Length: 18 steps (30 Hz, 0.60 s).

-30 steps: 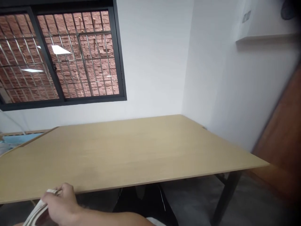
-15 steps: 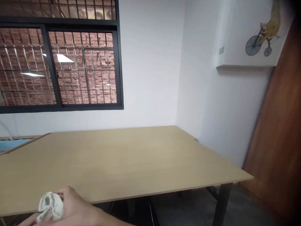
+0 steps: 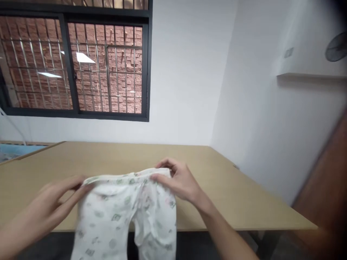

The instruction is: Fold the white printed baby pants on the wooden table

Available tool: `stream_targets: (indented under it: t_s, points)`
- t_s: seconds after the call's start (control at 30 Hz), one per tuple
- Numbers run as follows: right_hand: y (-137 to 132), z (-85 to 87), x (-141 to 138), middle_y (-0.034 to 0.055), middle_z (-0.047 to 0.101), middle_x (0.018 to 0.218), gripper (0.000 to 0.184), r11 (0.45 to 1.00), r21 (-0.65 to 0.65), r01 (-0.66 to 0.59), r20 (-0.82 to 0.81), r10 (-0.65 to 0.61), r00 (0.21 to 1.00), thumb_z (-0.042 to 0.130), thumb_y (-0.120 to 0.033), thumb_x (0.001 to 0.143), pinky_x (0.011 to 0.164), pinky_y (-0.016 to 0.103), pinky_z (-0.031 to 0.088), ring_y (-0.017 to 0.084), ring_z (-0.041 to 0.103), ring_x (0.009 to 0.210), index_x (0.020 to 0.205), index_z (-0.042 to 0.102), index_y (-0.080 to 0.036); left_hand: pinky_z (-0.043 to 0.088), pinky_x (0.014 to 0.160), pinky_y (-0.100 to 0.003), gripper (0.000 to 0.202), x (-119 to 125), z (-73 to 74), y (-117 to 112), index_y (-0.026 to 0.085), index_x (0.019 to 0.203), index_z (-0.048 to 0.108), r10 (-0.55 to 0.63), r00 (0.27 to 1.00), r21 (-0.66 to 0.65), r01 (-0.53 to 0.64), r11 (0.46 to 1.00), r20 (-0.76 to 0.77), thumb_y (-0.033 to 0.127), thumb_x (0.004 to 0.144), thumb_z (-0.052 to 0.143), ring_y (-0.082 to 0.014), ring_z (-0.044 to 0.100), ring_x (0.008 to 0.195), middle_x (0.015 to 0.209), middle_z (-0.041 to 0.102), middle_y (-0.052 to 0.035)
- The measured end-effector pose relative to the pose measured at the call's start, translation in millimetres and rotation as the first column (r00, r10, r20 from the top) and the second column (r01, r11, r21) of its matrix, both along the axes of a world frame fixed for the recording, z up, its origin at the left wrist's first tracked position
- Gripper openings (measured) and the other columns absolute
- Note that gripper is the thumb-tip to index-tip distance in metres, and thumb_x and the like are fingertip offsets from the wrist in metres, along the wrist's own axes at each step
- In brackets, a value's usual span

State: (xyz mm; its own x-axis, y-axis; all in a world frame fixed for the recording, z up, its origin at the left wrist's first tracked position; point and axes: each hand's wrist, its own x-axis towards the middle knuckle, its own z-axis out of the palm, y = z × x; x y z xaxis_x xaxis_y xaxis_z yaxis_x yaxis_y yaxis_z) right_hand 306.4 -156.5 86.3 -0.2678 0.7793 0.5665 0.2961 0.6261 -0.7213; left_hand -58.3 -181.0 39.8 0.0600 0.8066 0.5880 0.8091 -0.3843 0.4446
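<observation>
head view | left hand [image 3: 58, 196] pinches the left end of the waistband of the small white printed pants [image 3: 126, 213] | right hand [image 3: 177, 180] grips the right end, hands apart | pants hang over the table's [image 3: 244, 195] near edge, legs below it | tabletop bare to the far wall and right edge | window [image 3: 76, 61] behind

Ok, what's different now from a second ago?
The white patterned garment, bunched in one hand at the table's near edge before, is now raised and spread out by its waistband between the left hand and right hand, legs hanging in front of the table edge. The wooden table itself is unchanged.
</observation>
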Motion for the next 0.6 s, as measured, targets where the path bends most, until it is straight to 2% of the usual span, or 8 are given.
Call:
stream_targets:
  t_s: [0.03,0.1,0.17,0.27,0.3,0.4,0.5,0.6]
  points:
    - [10,6.2,7,0.0003,0.070,0.090,0.019,0.998,0.035,0.051,0.069,-0.053,0.996,0.078,-0.035,0.080,0.075,0.028,0.050,0.016,0.065,0.082,0.092,0.071,-0.023,0.048,0.059,-0.023,0.053,15,10.7,17,0.024,0.087,0.067,-0.100,0.994,-0.071,0.096,0.993,-0.049,0.073,0.087,0.047,-0.0161,0.060,0.069,0.072,0.065,0.0062]
    - [41,8.9,18,0.0000,0.071,0.092,0.016,0.989,0.079,0.126,0.183,-0.139,0.973,0.076,-0.034,0.081,0.075,0.029,0.049,0.017,0.065,0.083,0.091,0.070,-0.023,0.043,0.061,-0.023,0.049,41,19.7,61,0.024,0.091,0.066,-0.188,0.980,-0.131,0.179,0.975,-0.066,0.070,0.089,0.049,-0.0152,0.055,0.063,0.063,0.059,0.0057]
    - [86,-2.4,31,0.0006,0.071,0.095,0.013,0.984,0.071,0.165,0.262,-0.178,0.948,0.072,-0.032,0.082,0.077,0.030,0.048,0.018,0.064,0.085,0.090,0.069,-0.023,0.041,0.063,-0.025,0.045,61,10.6,113,0.025,0.104,0.063,-0.282,0.959,-0.198,0.275,0.941,-0.008,0.066,0.090,0.052,-0.0177,0.056,0.067,0.069,0.061,0.0041]
    - [164,-41.6,50,0.0020,0.072,0.096,0.011,0.978,-0.054,0.202,0.308,-0.176,0.935,0.063,-0.028,0.085,0.078,0.031,0.049,0.019,0.065,0.087,0.092,0.070,-0.022,0.033,0.057,-0.026,0.041,84,-26.5,189,0.023,0.089,0.056,-0.343,0.936,-0.294,0.350,0.889,0.077,0.061,0.095,0.043,-0.0152,0.045,0.058,0.062,0.048,0.0046]
    - [190,-58.2,55,0.0029,0.072,0.095,0.013,0.969,-0.115,0.217,0.288,-0.177,0.941,0.060,-0.026,0.087,0.078,0.030,0.049,0.019,0.065,0.086,0.094,0.070,-0.021,0.033,0.057,-0.026,0.040,91,-41.4,211,0.023,0.086,0.053,-0.335,0.938,-0.300,0.345,0.889,0.084,0.059,0.096,0.040,-0.0151,0.045,0.059,0.065,0.047,0.0044]
    - [258,-108.6,63,0.0058,0.073,0.090,0.015,0.947,-0.169,0.275,0.287,-0.219,0.933,0.056,-0.018,0.085,0.075,0.029,0.050,0.019,0.066,0.083,0.088,0.071,-0.017,0.033,0.059,-0.028,0.037,111,-84.6,269,0.023,0.078,0.045,-0.278,0.957,-0.313,0.290,0.904,0.086,0.053,0.096,0.035,-0.0157,0.046,0.063,0.068,0.047,0.0038]
    - [307,-150.9,66,0.0062,0.072,0.089,0.016,0.925,-0.181,0.333,0.299,-0.271,0.915,0.055,-0.016,0.084,0.072,0.028,0.048,0.018,0.065,0.079,0.089,0.070,-0.015,0.035,0.062,-0.029,0.033,125,-119.7,316,0.023,0.078,0.044,-0.214,0.973,-0.323,0.229,0.918,0.082,0.047,0.098,0.033,-0.0164,0.048,0.066,0.071,0.050,0.0028]
    - [341,-182.0,72,0.0054,0.070,0.086,0.016,0.916,-0.170,0.364,0.324,-0.297,0.898,0.056,-0.020,0.086,0.070,0.028,0.047,0.018,0.063,0.076,0.092,0.070,-0.015,0.038,0.065,-0.029,0.028,133,-146.5,354,0.021,0.079,0.047,-0.158,0.984,-0.342,0.177,0.923,0.082,0.039,0.100,0.038,-0.0158,0.051,0.069,0.074,0.052,0.0021]
